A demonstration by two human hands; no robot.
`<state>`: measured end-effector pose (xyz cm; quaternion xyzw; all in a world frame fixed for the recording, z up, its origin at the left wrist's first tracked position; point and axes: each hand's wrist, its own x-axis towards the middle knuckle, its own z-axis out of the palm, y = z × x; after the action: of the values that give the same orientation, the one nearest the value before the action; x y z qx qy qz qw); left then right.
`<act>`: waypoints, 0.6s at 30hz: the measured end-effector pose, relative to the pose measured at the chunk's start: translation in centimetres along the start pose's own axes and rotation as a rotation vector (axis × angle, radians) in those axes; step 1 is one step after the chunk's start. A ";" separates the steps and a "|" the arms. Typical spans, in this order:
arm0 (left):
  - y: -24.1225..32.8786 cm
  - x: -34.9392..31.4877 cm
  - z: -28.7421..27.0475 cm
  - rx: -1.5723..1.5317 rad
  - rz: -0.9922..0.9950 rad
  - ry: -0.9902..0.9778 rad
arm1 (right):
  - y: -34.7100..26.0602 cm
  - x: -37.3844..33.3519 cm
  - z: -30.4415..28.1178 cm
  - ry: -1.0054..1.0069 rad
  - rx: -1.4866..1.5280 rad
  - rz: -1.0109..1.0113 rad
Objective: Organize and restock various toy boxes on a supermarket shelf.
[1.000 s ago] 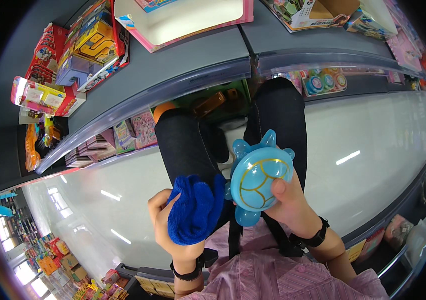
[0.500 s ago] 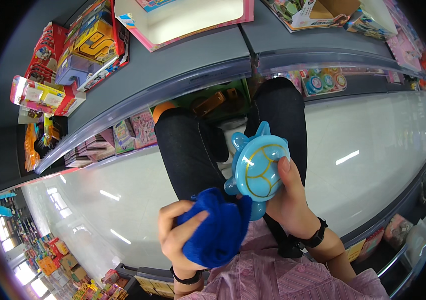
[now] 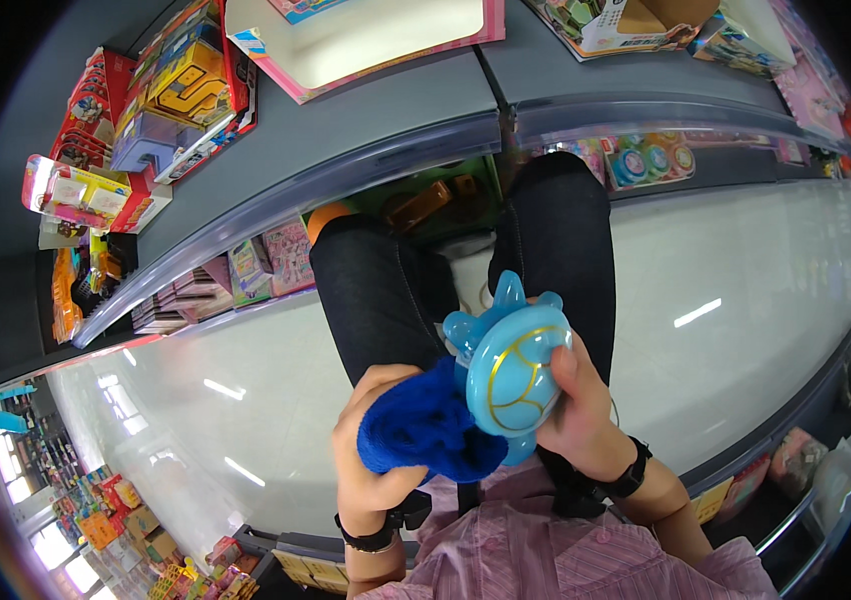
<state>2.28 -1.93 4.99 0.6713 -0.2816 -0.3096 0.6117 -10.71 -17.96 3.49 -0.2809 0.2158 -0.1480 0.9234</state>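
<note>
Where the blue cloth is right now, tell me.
In the head view, the blue cloth is bunched in the person's left fingers, below picture centre, immediately left of the light-blue turtle-shaped toy.

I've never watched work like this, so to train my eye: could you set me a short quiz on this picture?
1. Which hand holds the glossy light-blue turtle-shaped plastic-looking toy?
2. The left hand grips: (a) a yellow paper cup, (b) a crumpled deep-blue terry cloth, (c) a brown leather glove.
3. Fill in: the lines on the toy's back are ____.

Key: 1. The right hand. 2. b. 3. Gold.
</note>
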 end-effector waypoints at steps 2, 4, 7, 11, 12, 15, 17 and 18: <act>-0.3 0.1 -0.6 0.030 0.029 -0.052 | -0.4 0.3 0.1 0.000 0.001 0.020; -0.4 0.3 -0.8 0.067 0.126 -0.138 | -0.5 0.6 -0.2 0.002 0.001 0.038; -0.2 0.2 -0.5 0.155 0.134 -0.085 | -0.3 1.1 -0.8 -0.055 0.112 0.072; -0.1 0.4 -0.2 0.324 0.251 -0.041 | -0.2 1.7 -0.4 0.027 0.123 0.054; -0.1 0.4 -0.2 0.323 0.249 -0.040 | -0.1 1.7 -0.3 0.050 0.061 0.036; 0.0 0.3 0.2 0.311 0.177 0.109 | 0.4 1.6 -0.8 -0.008 -0.185 0.046; -0.1 0.3 0.5 0.319 0.170 0.173 | 0.1 1.6 -0.6 -0.028 -0.177 0.074; -0.1 0.3 0.7 0.325 0.163 0.235 | 0.0 1.6 -0.5 -0.045 -0.169 0.101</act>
<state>1.98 -2.60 4.81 0.7677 -0.3078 -0.1291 0.5470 -9.63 -18.82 2.60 -0.3497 0.2204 -0.0763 0.9074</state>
